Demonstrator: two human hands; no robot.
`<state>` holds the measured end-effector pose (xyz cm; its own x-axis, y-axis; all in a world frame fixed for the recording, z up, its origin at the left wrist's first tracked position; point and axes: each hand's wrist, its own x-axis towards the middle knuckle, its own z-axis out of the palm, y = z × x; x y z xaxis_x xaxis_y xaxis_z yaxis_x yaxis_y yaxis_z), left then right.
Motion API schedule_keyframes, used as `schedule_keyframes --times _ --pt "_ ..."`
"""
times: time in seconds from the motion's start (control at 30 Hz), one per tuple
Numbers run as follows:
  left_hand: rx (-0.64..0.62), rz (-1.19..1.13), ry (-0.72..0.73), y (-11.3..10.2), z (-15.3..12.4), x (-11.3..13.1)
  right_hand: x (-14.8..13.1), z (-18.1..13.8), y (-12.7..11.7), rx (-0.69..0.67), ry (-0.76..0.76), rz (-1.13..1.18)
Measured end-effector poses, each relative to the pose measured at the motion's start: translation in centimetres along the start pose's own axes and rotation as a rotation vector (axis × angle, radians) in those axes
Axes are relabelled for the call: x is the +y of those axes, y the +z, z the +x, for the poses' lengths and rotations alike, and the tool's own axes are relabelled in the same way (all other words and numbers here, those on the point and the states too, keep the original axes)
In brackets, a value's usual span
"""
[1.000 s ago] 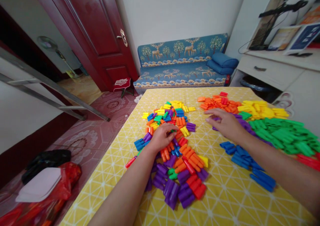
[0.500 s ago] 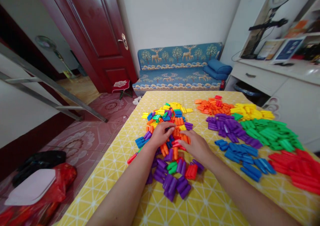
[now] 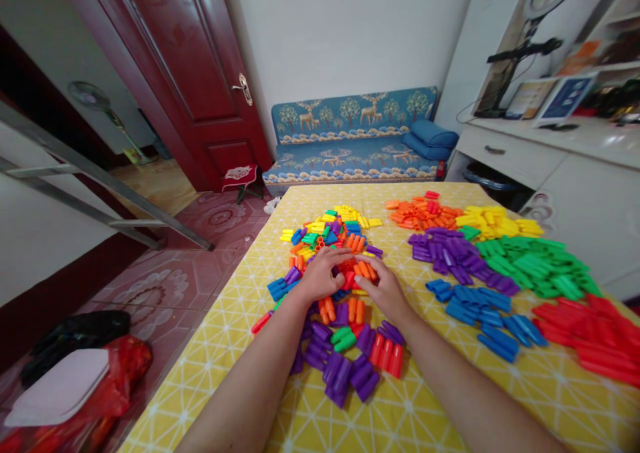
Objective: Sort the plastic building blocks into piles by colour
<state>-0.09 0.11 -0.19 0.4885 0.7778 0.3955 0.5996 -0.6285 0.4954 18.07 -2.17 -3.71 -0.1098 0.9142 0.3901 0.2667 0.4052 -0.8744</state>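
Observation:
A mixed pile of small plastic tube pieces, joined side by side in colours, lies mid-table. My left hand rests over its middle, fingers stretched and thumb apart, close to some red tube pieces. Facing it, my right hand has thumb and fingers closed around an orange tube piece. Purple tube pieces, a green tube piece and a red tube piece lie nearer me. Part of the pile is hidden under both hands.
Sorted heaps sit on the right of the yellow tablecloth: orange, yellow, purple, green, blue and red. Behind the table stands a blue sofa; a white cabinet is to the right.
My right hand has closed around an orange piece and drawn nearer my left hand. The red piece at the near side has shifted slightly right and down. The view has turned slightly.

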Motion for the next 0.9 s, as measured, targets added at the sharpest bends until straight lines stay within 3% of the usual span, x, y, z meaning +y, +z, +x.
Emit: schedule_keyframes --times 0.47,0.73,0.9 --pt "-0.013 0.053 -0.073 0.21 0.11 -0.16 -0.05 0.02 0.22 0.019 0.044 0.072" --pt "-0.018 -0.007 -0.004 0.04 0.05 -0.10 -0.32 0.13 0.02 0.053 0.015 0.055" --pt "-0.013 -0.018 -0.067 0.16 -0.03 -0.27 -0.10 0.27 -0.10 0.080 0.052 0.063"
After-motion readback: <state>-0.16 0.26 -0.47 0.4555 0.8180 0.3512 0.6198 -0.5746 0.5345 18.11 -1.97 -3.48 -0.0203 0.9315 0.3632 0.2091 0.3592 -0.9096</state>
